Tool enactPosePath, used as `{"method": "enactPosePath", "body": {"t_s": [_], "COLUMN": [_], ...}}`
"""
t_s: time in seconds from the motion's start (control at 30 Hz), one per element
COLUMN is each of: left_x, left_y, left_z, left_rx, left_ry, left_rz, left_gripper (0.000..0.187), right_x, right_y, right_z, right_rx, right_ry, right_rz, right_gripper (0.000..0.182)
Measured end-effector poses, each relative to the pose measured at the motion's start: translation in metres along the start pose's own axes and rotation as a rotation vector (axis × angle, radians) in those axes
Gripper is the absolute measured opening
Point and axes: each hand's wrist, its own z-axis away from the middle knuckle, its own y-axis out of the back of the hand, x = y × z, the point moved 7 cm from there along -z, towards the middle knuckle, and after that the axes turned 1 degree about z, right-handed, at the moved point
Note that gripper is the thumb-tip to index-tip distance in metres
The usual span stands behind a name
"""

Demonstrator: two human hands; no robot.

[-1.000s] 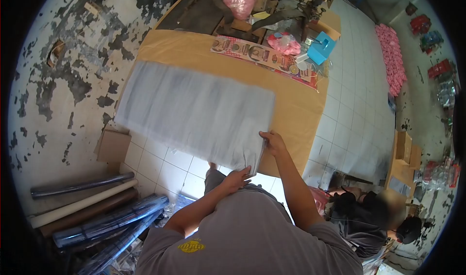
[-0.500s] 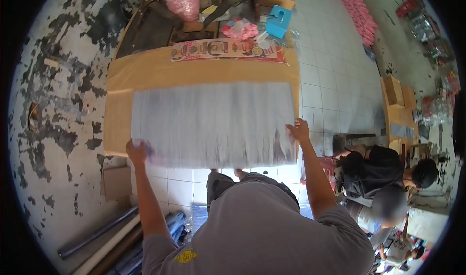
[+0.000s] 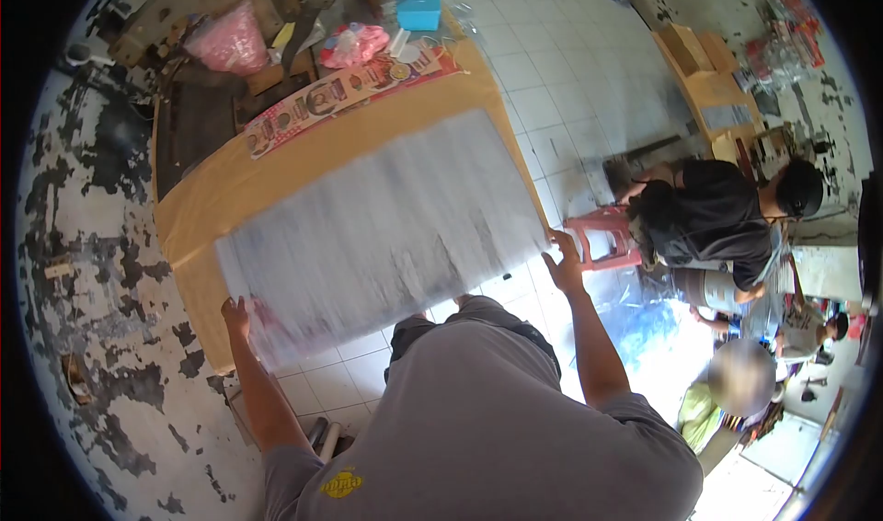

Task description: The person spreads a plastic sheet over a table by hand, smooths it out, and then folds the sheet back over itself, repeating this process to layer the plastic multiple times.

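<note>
The wide, rectangular, translucent grey plastic sheet (image 3: 386, 236) extends over the brown-paper-covered table (image 3: 191, 254) (its near edge overhangs the white-tiled floor (image 3: 363, 374)). Left hand (image 3: 236, 317): at left edge. Right hand (image 3: 567, 265): at right corner, thumb and forefinger parted. Pinching: cannot tell, either hand.

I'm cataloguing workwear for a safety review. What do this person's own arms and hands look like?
The left hand and right hand are bare, with no gloves. Bare forearms lead up to the short sleeves of a grey shirt, which bears a yellow emblem.
</note>
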Motion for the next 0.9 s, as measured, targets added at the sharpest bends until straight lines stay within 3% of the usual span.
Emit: {"method": "enactPosePath", "body": {"t_s": [0.03,0.13,0.27,0.37,0.47,0.57,0.67,0.77,0.8,0.9], "left_x": [-0.008,0.038,0.068,0.021,0.007,0.029,0.054,0.076,0.069,0.035], "left_y": [-0.003,0.013,0.025,0.012,0.013,0.02,0.03,0.032,0.028,0.01], "left_z": [-0.008,0.009,0.015,-0.009,-0.018,-0.01,0.002,0.014,0.013,-0.008], "left_rx": [-0.024,-0.122,-0.184,-0.235,-0.205,-0.285,-0.26,-0.376,-0.345,-0.294], "left_ry": [-0.039,0.088,0.123,0.062,0.053,0.111,0.121,0.261,0.192,0.034], "left_rz": [0.038,0.144,0.086,0.024,-0.098,-0.143,-0.148,-0.051,-0.047,-0.075], "left_gripper": [0.038,0.033,0.036,0.038,0.039,0.04,0.04,0.041,0.04,0.042], "right_x": [0.0,-0.016,0.002,0.003,-0.012,-0.022,-0.02,-0.071,-0.096,-0.03], "right_y": [-0.001,0.004,-0.001,-0.005,-0.007,-0.008,-0.013,0.022,0.038,0.01], "right_z": [0.0,0.002,0.006,0.007,0.005,-0.006,-0.02,-0.03,-0.027,-0.007], "right_rx": [0.024,0.053,0.128,0.213,0.343,0.442,0.288,0.329,0.371,0.457], "right_ry": [-0.003,0.04,-0.023,0.043,0.093,0.095,0.1,0.249,0.295,0.091], "right_rz": [0.005,-0.013,-0.011,0.018,0.275,0.338,0.368,0.374,0.394,0.311], "right_gripper": [0.067,0.063,0.048,0.045,0.047,0.059,0.061,0.06,0.055,0.05]}}
